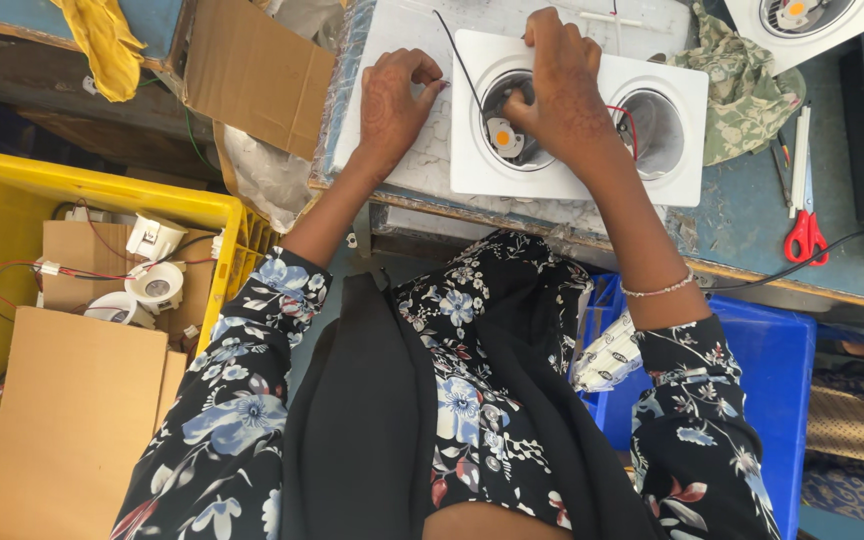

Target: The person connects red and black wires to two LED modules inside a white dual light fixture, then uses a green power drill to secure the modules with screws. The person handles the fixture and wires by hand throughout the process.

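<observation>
A white double light housing (687, 130) with two round openings lies on a white foam sheet (407, 165) on the workbench. My right hand (557, 85) reaches into the left opening, fingers closed on a small lamp module (503, 136) with an orange centre. A black wire (457, 55) runs from it up across the housing. My left hand (397, 95) rests on the foam just left of the housing, fingertips curled and pinched near the housing's edge. Red wires (627, 118) show between the two openings.
Red-handled scissors (804, 235) lie on the blue bench at right beside a camouflage cloth (742, 85). Another white fitting (802, 20) sits top right. A yellow crate (2, 215) at left holds cardboard and white lamp parts (152, 285). A blue bin (777, 365) stands under the bench.
</observation>
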